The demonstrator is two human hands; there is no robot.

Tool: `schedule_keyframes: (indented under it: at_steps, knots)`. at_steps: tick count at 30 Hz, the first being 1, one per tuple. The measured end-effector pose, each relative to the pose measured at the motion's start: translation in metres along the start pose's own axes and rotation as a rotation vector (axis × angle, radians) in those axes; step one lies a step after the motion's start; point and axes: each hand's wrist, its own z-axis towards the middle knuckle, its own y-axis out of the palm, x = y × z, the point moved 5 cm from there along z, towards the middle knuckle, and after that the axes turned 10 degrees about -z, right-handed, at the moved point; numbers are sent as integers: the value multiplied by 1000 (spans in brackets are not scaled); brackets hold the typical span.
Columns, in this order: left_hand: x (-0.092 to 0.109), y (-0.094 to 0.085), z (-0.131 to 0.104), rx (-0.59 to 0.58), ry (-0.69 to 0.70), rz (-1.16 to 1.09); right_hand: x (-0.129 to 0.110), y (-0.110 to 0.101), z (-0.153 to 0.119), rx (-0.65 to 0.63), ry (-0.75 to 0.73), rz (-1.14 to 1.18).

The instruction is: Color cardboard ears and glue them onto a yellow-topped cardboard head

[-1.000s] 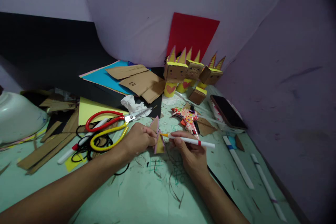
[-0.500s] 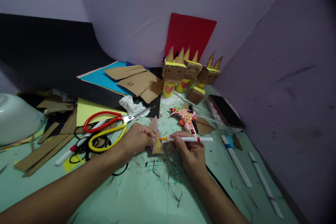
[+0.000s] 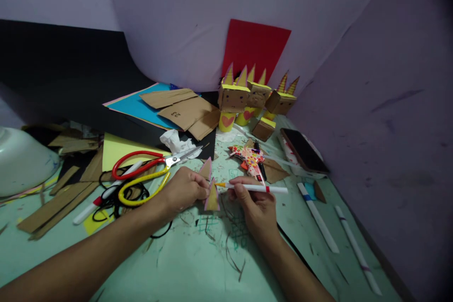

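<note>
Left hand [image 3: 189, 189] pinching and partly hiding pink-edged cardboard triangles [image 3: 212, 200] near six o'clock, right hand [image 3: 257, 206] gripping smooth white marker [image 3: 253, 188], tip contact being unclear, rounded container [image 3: 24, 163] being cut off near nine o'clock

Scissors [image 3: 173, 160] left of held marker [image 3: 257, 188], glue gun [image 3: 249, 156] behind, phone [image 3: 305, 150] right

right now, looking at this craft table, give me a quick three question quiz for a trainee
1. Which hand holds the orange-tipped marker? a) left b) right c) neither
2. True or false: the scissors lie to the left of that marker.
3. Fill in: the sheet behind the box-headed figures is ____ in colour.

Key: 1 b, the right hand; 2 true; 3 red.
</note>
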Motion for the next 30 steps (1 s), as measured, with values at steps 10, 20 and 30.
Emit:
schedule_keyframes:
  at_steps: [10,20,30]
  knots:
    - [-2,-2,0,2,4,36,-3,2,-1,-10,0,3]
    - [1,-2,0,-33,68,103,-7,0,0,58,-21,14]
    - [4,-6,-4,-34,312,471,-14,-10,4,241,26,189]
